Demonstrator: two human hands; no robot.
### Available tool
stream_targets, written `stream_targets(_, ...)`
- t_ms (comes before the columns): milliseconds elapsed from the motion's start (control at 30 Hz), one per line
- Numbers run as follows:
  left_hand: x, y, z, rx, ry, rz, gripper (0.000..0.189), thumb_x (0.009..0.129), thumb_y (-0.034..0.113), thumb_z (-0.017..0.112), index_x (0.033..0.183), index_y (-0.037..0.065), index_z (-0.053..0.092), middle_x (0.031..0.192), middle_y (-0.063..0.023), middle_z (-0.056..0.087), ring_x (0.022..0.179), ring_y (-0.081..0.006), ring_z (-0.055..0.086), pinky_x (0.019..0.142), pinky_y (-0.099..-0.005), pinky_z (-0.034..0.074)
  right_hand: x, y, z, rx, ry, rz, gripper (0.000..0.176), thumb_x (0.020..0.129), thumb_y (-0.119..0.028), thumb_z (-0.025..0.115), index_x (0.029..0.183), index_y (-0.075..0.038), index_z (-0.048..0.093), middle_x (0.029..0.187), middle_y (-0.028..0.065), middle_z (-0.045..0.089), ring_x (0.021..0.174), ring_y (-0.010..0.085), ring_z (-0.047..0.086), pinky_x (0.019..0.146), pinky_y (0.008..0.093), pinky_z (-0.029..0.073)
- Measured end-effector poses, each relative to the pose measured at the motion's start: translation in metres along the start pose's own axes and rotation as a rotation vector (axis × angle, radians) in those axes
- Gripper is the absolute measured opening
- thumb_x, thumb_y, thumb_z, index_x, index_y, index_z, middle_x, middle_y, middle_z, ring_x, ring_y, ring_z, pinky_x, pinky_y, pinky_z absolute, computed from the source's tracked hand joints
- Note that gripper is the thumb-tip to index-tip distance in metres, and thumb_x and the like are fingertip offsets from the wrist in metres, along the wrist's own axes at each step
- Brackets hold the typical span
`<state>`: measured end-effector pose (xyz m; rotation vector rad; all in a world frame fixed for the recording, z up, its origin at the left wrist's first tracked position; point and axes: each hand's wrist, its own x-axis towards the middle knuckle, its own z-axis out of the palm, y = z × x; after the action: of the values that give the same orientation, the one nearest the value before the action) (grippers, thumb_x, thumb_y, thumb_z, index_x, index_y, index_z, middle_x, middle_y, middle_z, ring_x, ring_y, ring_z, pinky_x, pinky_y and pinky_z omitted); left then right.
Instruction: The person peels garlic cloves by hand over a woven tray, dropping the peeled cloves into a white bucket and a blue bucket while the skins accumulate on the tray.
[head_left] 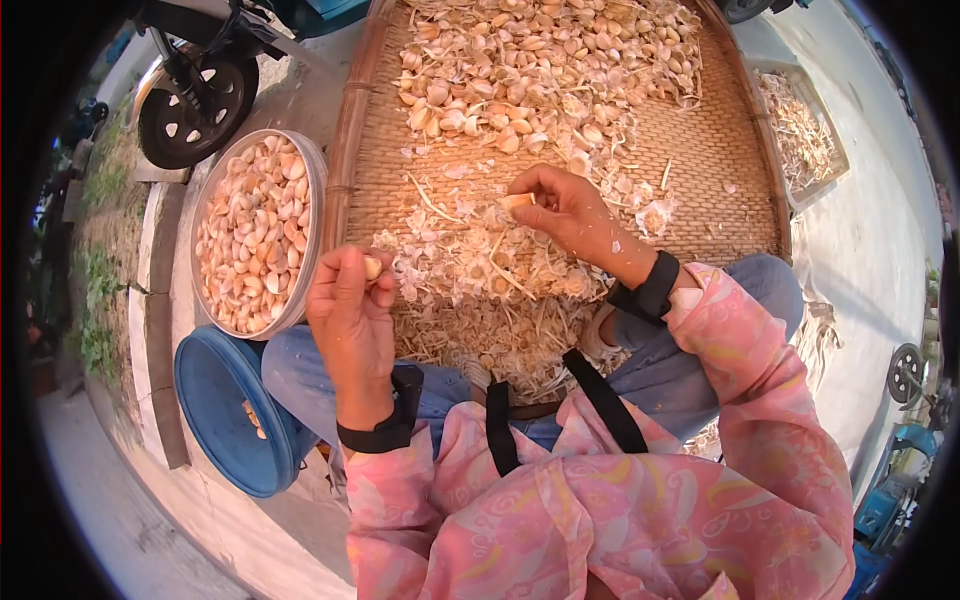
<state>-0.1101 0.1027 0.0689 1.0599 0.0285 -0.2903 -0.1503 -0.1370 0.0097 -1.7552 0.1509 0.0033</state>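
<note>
My left hand [350,325] is raised by the left rim of the woven tray, its fingers pinching a garlic clove [373,268]. Over the middle of the tray, my right hand [575,220] grips another garlic clove [518,202] between thumb and forefinger. Under both hands lie loose papery garlic skins [455,255] and dry stalks. A big heap of garlic cloves [540,75] covers the far part of the woven bamboo tray [720,150]. More garlic cloves fill a round white tub [318,190] left of the tray.
A blue bucket [205,400] with a few cloves inside stands below the white tub. At the right, a pale crate [845,150] holds dry stalks. A black wheel [195,115] stands at the upper left. Skins and stalks pile up [480,335] between my legs.
</note>
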Motion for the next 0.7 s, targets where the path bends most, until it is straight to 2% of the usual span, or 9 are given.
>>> stream_targets(100,-0.015,0.079,-0.098,0.609,0.408,0.376,0.015,0.088,0.017,0.056,0.090,0.002,0.055,0.086,-0.0070,0.061,0.069,-0.0078,0.053,0.058,-0.0168,0.040,-0.004,0.002,0.000,-0.174,0.061,-0.240,0.018,0.080,-0.010,0.064,0.096,-0.004,0.059,0.077,0.0039,0.054,0.068,0.0131,0.055,0.060,0.0258,0.044)
stream_targets(167,-0.032,0.113,-0.182,1.126,0.666,0.350,0.019,0.087,0.017,0.057,0.096,0.000,0.057,0.089,-0.0059,0.060,0.075,-0.0082,0.054,0.063,-0.0188,0.041,-0.006,-0.001,0.002,-0.241,0.094,-0.374,0.019,0.079,-0.009,0.064,0.096,-0.004,0.059,0.078,0.0049,0.053,0.067,0.0151,0.054,0.059,0.0266,0.043)
stream_targets(267,-0.045,0.116,-0.195,1.324,0.649,0.324,0.027,0.087,0.018,0.057,0.104,-0.002,0.056,0.092,-0.0055,0.059,0.081,-0.0095,0.054,0.069,-0.0204,0.042,-0.009,-0.008,0.010,-0.231,0.083,-0.410,0.018,0.079,-0.007,0.064,0.096,-0.004,0.059,0.083,0.0054,0.052,0.069,0.0142,0.053,0.059,0.0249,0.043)
stream_targets(300,-0.039,0.103,-0.176,1.163,0.504,0.366,0.030,0.087,0.019,0.056,0.108,-0.002,0.055,0.094,-0.0057,0.059,0.083,-0.0106,0.055,0.072,-0.0210,0.042,-0.010,-0.011,0.012,-0.211,0.051,-0.390,0.017,0.079,-0.006,0.064,0.096,-0.004,0.060,0.086,0.0048,0.053,0.071,0.0119,0.052,0.060,0.0233,0.043)
stream_targets(333,-0.036,0.086,-0.113,1.022,0.438,0.258,0.030,0.087,0.018,0.056,0.110,-0.002,0.055,0.097,-0.0070,0.060,0.086,-0.0117,0.056,0.073,-0.0218,0.043,-0.011,-0.014,0.014,-0.193,0.013,-0.371,0.016,0.080,-0.006,0.063,0.096,-0.004,0.060,0.089,0.0041,0.053,0.073,0.0096,0.051,0.060,0.0217,0.042)
stream_targets(433,-0.020,0.014,-0.010,0.620,-0.093,0.036,0.033,0.089,0.018,0.054,0.117,0.000,0.051,0.101,-0.0107,0.059,0.087,-0.0131,0.059,0.072,-0.0224,0.046,-0.014,-0.028,0.022,-0.180,-0.019,-0.338,0.016,0.078,-0.005,0.063,0.094,-0.004,0.060,0.079,0.0071,0.053,0.066,0.0163,0.054,0.058,0.0272,0.043)
stream_targets(467,-0.015,-0.013,0.012,0.502,-0.181,-0.037,0.033,0.090,0.020,0.054,0.115,-0.001,0.051,0.096,-0.0104,0.060,0.082,-0.0130,0.060,0.067,-0.0218,0.047,-0.014,-0.028,0.023,-0.155,-0.008,-0.361,0.016,0.078,-0.005,0.063,0.094,-0.004,0.060,0.078,0.0072,0.054,0.066,0.0160,0.054,0.057,0.0271,0.043)
stream_targets(567,-0.002,-0.064,0.036,0.365,-0.272,-0.109,0.028,0.091,0.024,0.053,0.106,0.000,0.054,0.087,-0.0076,0.061,0.075,-0.0107,0.059,0.062,-0.0200,0.047,-0.017,-0.022,0.023,-0.141,0.060,-0.478,0.014,0.078,-0.006,0.064,0.092,-0.003,0.061,0.076,0.0069,0.055,0.064,0.0122,0.055,0.056,0.0249,0.044)
stream_targets(700,-0.006,-0.081,0.044,0.365,-0.201,-0.099,0.026,0.091,0.027,0.052,0.094,0.002,0.055,0.081,-0.0050,0.059,0.066,-0.0071,0.054,0.055,-0.0179,0.042,-0.018,-0.015,0.016,0.160,-0.051,-0.138,0.010,0.083,-0.009,0.062,0.090,-0.002,0.061,0.083,0.0016,0.058,0.069,0.0076,0.057,0.062,0.0205,0.045)
